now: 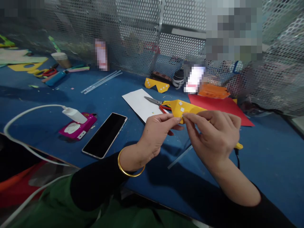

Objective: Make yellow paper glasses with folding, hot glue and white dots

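My left hand (155,134) pinches the near edge of a folded yellow paper cutout (190,108) dotted with small white squares. The thumb and index finger of my right hand (215,133) are pressed together at the same edge, beside the left fingertips. A tiny white bit shows at those right fingertips; what exactly they grip is hidden. Behind the cutout lie scissors (153,100) with red and yellow handles, their blades over a white sheet (136,100). A similar yellow cutout (157,85) with white squares stands farther back.
A black-screened phone (105,135) and a purple power adapter (79,126) with a white plug lie at left. Clear glue sticks (102,82) lie behind them; another (180,156) is under my hands. Red paper (220,107) lies at right, before a perforated metal screen (137,41).
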`<action>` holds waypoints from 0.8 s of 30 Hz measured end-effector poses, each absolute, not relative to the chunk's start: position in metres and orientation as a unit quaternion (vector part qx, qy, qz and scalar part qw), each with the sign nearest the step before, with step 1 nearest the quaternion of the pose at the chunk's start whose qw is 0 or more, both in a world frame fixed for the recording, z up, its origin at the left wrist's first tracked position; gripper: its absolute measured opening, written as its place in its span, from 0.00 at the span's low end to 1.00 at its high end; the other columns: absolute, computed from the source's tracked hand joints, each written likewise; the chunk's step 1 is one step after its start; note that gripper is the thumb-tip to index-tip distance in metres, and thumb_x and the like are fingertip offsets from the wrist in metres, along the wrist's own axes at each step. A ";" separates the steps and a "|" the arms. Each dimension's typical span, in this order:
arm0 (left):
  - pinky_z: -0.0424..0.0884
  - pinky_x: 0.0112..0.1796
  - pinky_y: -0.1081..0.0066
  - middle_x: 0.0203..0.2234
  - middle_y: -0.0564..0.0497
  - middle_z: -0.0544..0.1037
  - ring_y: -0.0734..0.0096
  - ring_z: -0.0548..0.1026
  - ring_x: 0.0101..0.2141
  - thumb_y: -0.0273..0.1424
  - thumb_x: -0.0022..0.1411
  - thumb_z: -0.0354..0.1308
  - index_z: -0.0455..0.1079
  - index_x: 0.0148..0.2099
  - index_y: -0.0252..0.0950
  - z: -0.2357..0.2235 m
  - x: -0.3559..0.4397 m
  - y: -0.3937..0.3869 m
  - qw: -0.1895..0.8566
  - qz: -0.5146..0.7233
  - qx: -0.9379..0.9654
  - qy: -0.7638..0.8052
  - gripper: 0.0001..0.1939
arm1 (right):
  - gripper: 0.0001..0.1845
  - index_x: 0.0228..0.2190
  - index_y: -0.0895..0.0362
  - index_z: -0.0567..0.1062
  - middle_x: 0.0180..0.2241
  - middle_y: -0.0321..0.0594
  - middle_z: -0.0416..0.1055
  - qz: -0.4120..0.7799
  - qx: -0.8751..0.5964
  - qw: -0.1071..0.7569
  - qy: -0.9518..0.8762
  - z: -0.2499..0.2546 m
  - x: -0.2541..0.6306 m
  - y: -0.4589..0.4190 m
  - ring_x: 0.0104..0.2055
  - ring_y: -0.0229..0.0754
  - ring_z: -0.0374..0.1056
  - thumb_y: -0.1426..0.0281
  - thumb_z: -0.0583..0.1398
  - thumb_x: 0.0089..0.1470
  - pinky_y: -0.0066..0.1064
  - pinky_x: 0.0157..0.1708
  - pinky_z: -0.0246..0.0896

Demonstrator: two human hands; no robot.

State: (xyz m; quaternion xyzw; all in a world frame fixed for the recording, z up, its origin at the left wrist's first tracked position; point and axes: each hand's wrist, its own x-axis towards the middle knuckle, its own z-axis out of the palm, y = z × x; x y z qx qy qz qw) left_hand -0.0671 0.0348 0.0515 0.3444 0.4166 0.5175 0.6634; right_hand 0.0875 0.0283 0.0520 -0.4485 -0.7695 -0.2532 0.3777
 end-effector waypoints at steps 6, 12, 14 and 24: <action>0.64 0.30 0.74 0.30 0.52 0.84 0.74 0.80 0.29 0.28 0.57 0.68 0.82 0.33 0.37 0.051 -0.067 0.036 0.666 0.523 0.336 0.412 0.01 | 0.03 0.37 0.51 0.80 0.29 0.38 0.76 -0.254 -0.435 0.414 -0.758 0.051 0.086 0.031 0.30 0.43 0.71 0.69 0.64 0.60 0.40 0.36 0.58; 0.64 0.30 0.74 0.31 0.52 0.84 0.75 0.80 0.29 0.29 0.56 0.69 0.82 0.34 0.37 0.052 -0.069 0.037 0.664 0.527 0.328 0.417 0.02 | 0.17 0.51 0.52 0.74 0.35 0.40 0.82 -0.252 -0.445 0.463 -0.724 0.052 0.089 0.029 0.35 0.47 0.76 0.75 0.60 0.61 0.43 0.42 0.63; 0.64 0.30 0.74 0.30 0.52 0.83 0.75 0.80 0.28 0.29 0.56 0.69 0.82 0.34 0.37 0.053 -0.069 0.037 0.661 0.529 0.330 0.417 0.02 | 0.19 0.53 0.53 0.72 0.39 0.41 0.83 -0.265 -0.415 0.458 -0.740 0.052 0.090 0.028 0.40 0.49 0.78 0.76 0.58 0.61 0.44 0.46 0.63; 0.64 0.30 0.74 0.31 0.50 0.84 0.75 0.79 0.28 0.29 0.58 0.66 0.82 0.34 0.37 0.053 -0.071 0.037 0.654 0.538 0.348 0.401 0.04 | 0.22 0.53 0.64 0.73 0.43 0.47 0.83 -0.308 -0.317 0.388 -0.809 0.046 0.088 0.029 0.54 0.56 0.76 0.73 0.56 0.58 0.46 0.58 0.58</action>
